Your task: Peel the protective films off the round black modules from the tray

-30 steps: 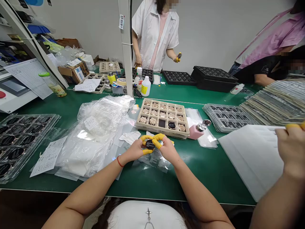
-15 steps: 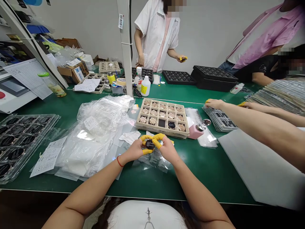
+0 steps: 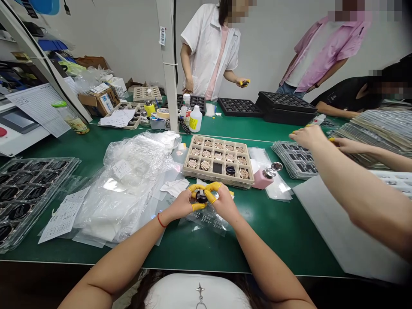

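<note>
In front of me, my left hand (image 3: pixel 183 205) and my right hand (image 3: pixel 224 201), both with yellow finger cots, pinch a round watch case (image 3: pixel 201 196) between them. Its black face carries small white print, and a pale patch shows near its upper edge. The fingers hide most of its rim. Just beyond is a beige compartment tray (image 3: pixel 219 177) of rose-gold watch cases (image 3: pixel 205 165). One front compartment holds no case, and the piece beside it has a black face (image 3: pixel 230 171). Beneath my hands lie clear printed plastic films (image 3: pixel 206 219).
Clear plastic bags (image 3: pixel 128 184) are heaped left of my hands. A clear tray of black discs (image 3: pixel 28 184) stands farther left. A pink pump bottle (image 3: pixel 263 179) is beside the beige tray. A co-worker's arm (image 3: pixel 347 184) reaches across from the right, over white foam sheeting (image 3: pixel 325 219).
Both hands stay on the watch case, which has turned slightly, and a pale patch now shows on it. At right the co-worker's hand has lifted off the clear trays; the person in pink stands more upright.
</note>
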`<state>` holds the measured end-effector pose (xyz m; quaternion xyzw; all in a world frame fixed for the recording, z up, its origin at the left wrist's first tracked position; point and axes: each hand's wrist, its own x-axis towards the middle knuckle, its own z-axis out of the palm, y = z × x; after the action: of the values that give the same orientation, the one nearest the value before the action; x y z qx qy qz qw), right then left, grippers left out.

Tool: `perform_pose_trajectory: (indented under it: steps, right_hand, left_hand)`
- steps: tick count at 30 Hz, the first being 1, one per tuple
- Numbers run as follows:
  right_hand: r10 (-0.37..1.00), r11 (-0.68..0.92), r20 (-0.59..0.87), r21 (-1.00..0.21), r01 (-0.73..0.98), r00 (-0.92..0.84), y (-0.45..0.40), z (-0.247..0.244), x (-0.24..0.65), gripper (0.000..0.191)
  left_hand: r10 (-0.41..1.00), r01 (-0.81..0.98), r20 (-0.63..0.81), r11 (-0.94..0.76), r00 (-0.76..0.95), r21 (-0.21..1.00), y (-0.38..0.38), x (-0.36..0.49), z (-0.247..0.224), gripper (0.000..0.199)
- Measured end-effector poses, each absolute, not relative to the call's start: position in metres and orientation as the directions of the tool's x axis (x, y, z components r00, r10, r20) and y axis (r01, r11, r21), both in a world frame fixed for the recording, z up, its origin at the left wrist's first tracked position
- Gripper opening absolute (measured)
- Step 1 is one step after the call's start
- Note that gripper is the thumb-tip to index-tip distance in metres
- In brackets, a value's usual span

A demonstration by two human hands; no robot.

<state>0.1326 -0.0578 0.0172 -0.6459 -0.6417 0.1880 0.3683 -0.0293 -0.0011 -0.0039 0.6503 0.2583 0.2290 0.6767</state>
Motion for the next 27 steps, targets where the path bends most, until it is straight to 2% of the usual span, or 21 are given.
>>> perform_pose_trajectory:
  steps: [2, 4, 8, 10, 17, 20, 24, 25, 27]
  right_hand:
    - [0.952, 0.127, 0.293, -0.645, 0.754, 0.090, -0.058, 0.019, 0.144, 0.016]
    - [0.959, 0.079, 0.267, -0.563, 0.823, 0.091, -0.060, 0.018, 0.161, 0.020]
    - [0.984, -0.165, 0.015, -0.315, 0.935, 0.179, -0.066, -0.002, 0.191, 0.023]
    - [0.972, -0.234, -0.070, -0.274, 0.933, 0.224, -0.070, -0.016, 0.199, 0.026]
    - [0.921, -0.389, -0.127, -0.306, 0.869, 0.368, -0.073, -0.030, 0.205, 0.032]
    - [0.923, -0.376, -0.096, -0.417, 0.827, 0.372, -0.073, -0.023, 0.202, 0.015]
    - [0.939, -0.080, 0.180, -0.713, 0.697, 0.292, -0.082, -0.002, 0.173, 0.017]
    - [0.938, 0.005, 0.235, -0.745, 0.667, 0.254, -0.086, 0.003, 0.162, 0.018]
    - [0.941, 0.129, 0.305, -0.729, 0.672, 0.150, -0.090, 0.011, 0.140, 0.019]
  left_hand:
    - [0.657, 0.041, -0.062, 0.046, 0.752, 0.998, -0.001, -0.030, -0.004, 0.048]
    - [0.662, 0.053, -0.075, 0.053, 0.746, 0.997, -0.001, -0.030, -0.004, 0.049]
    - [0.654, 0.082, -0.104, 0.065, 0.750, 0.995, -0.001, -0.031, -0.003, 0.056]
    - [0.654, 0.099, -0.114, 0.061, 0.748, 0.993, -0.002, -0.031, -0.002, 0.057]
    - [0.636, 0.062, -0.101, 0.083, 0.765, 0.995, -0.004, -0.031, 0.002, 0.056]
    - [0.636, 0.064, -0.098, 0.076, 0.765, 0.995, -0.004, -0.032, 0.003, 0.054]
    - [0.635, 0.074, -0.096, 0.062, 0.767, 0.995, -0.005, -0.033, 0.003, 0.052]
    - [0.635, 0.073, -0.090, 0.053, 0.767, 0.996, -0.005, -0.033, 0.002, 0.052]
    - [0.633, 0.062, -0.067, 0.031, 0.771, 0.998, -0.006, -0.032, 0.002, 0.051]
